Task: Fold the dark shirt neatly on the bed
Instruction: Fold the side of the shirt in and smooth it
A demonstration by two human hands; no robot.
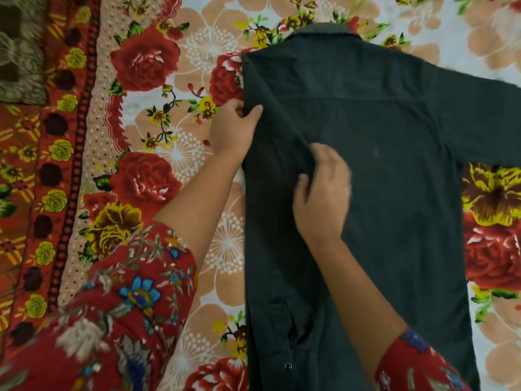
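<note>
The dark shirt (pixel 389 170) lies back-up on the floral bedsheet (pixel 180 153), collar at the far end. Its left side is folded inward, with the left sleeve laid down along the body and a cuff button showing near the bottom. The right sleeve stretches out to the right edge of view. My left hand (pixel 234 128) pinches the folded left edge just below the shoulder. My right hand (pixel 321 190) grips a ridge of the folded sleeve cloth near the shirt's middle.
A red patterned border (pixel 56 165) of the bedding runs down the left side. A brownish blanket (pixel 19 52) lies at the top left corner. Floral sheet shows on both sides of the shirt.
</note>
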